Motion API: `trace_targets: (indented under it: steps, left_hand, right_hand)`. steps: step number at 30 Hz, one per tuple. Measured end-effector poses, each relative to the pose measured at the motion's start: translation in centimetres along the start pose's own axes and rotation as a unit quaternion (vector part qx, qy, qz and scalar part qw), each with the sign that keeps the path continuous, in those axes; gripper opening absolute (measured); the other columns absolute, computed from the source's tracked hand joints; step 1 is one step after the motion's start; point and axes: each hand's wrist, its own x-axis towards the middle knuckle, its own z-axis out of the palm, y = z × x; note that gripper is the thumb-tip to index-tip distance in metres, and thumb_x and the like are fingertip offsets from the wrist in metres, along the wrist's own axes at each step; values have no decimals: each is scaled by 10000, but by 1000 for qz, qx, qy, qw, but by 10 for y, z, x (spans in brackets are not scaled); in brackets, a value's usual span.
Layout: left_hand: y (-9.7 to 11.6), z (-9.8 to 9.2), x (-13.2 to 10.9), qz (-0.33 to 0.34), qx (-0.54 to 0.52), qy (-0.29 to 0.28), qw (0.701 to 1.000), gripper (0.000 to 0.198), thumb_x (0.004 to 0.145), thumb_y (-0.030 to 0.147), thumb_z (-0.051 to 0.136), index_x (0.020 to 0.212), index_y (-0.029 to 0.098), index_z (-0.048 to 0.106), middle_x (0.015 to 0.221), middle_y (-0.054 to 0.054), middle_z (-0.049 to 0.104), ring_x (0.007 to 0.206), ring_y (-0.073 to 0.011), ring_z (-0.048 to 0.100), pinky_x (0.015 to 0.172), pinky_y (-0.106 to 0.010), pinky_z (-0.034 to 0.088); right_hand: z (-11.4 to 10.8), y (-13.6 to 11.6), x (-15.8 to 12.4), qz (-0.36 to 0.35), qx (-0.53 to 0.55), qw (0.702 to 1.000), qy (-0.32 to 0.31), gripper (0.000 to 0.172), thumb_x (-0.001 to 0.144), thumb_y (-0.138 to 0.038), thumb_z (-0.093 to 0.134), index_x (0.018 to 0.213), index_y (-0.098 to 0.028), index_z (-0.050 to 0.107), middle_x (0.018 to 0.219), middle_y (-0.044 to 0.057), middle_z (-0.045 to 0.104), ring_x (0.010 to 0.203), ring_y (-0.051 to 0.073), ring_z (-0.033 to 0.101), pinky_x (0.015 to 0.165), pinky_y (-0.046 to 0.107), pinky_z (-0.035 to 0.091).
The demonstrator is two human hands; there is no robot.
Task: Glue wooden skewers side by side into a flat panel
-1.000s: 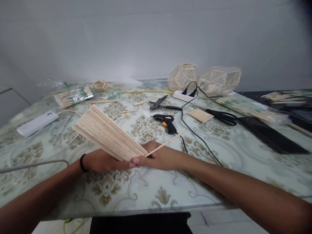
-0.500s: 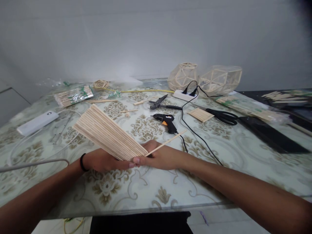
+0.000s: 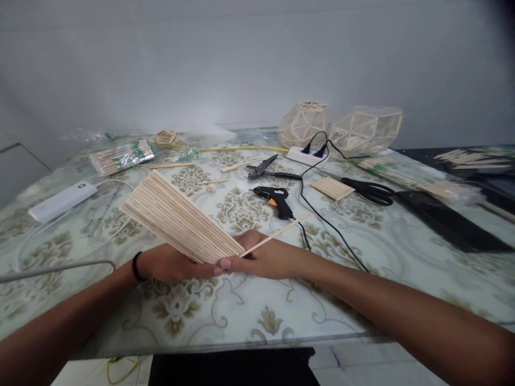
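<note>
A flat panel of thin wooden sticks (image 3: 183, 220), laid side by side, is held tilted above the table's near side. My left hand (image 3: 173, 264) grips its lower left edge, the thumb along the near side and the other fingers hidden beneath. At the panel's near corner my right hand (image 3: 257, 256) pinches, its thumb touching the left thumb's tip. One single wooden stick (image 3: 281, 232) runs from that corner to the upper right, lying across the right hand. Whether it is joined to the panel I cannot tell.
Beyond my hands lie a black glue gun (image 3: 274, 200), pliers (image 3: 267, 169), black scissors (image 3: 370, 191) and a small stick panel (image 3: 333, 187). A white power strip (image 3: 308, 156) stands before two stick frames (image 3: 366, 128). Left are a power bank (image 3: 63, 201) and bagged sticks (image 3: 123, 156).
</note>
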Motion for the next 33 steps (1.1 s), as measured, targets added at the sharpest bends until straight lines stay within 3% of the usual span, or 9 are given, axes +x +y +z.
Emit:
trace_targets:
  steps: [15,21,33]
  left_hand:
    - [-1,0,1,-1,8,6,1000,341,1018,392,602,1293,250,746,1293,-25,782,1156,-247,716,1111,-308,493]
    - [-1,0,-1,-2,0,6,1000,326,1040,320,585,1305,189,724,1318,-23,767,1201,-226,704,1122,-295,488]
    - [-4,1,0,5,20,9,1000,348,1026,390,589,1275,215,758,1256,-33,787,1084,-233,728,1138,-341,485]
  right_hand:
    - [0,2,0,-14,-6,1000,-6,425,1053,-465,567,862,-136,756,773,41,711,687,147,624,636,256,471]
    - [0,1,-1,-10,-15,1000,-10,417,1056,-453,562,904,-133,781,824,59,728,727,157,653,669,262,488]
    - [0,2,0,-10,-25,1000,-7,402,1049,-432,577,838,-138,754,786,31,681,680,136,602,624,249,455]
